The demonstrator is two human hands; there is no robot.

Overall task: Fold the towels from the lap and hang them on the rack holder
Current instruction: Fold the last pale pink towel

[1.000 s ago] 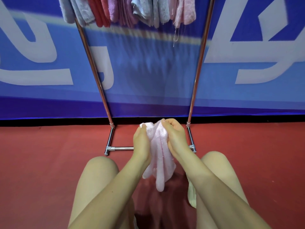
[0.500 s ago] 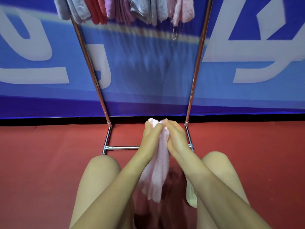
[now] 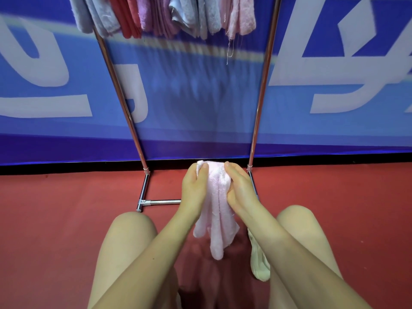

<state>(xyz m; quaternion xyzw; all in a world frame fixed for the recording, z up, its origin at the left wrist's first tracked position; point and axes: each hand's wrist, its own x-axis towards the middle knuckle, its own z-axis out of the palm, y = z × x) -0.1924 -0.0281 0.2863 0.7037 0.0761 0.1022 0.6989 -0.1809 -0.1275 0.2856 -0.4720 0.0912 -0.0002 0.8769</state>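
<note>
Pink towel (image 3: 219, 210) held up between the knees, long axis vertical, lower end dangling free. Left hand (image 3: 193, 188) grips its top left corner; right hand (image 3: 239, 188) pinches the top right edge, fingers curled into the cloth. Both hands level, equally near. Rack (image 3: 259, 103) stands straight ahead, far side; hung towels (image 3: 165, 16) crowd its top, well above the hands. Likely next: lift upward and forward.

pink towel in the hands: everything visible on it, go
The pink towel is pale and fluffy, terry-like, bunched into lengthwise folds. It hangs upright between the knees, above the red floor. The left hand and the right hand grip its top edge from either side; its uneven lower ends dangle free.
</note>
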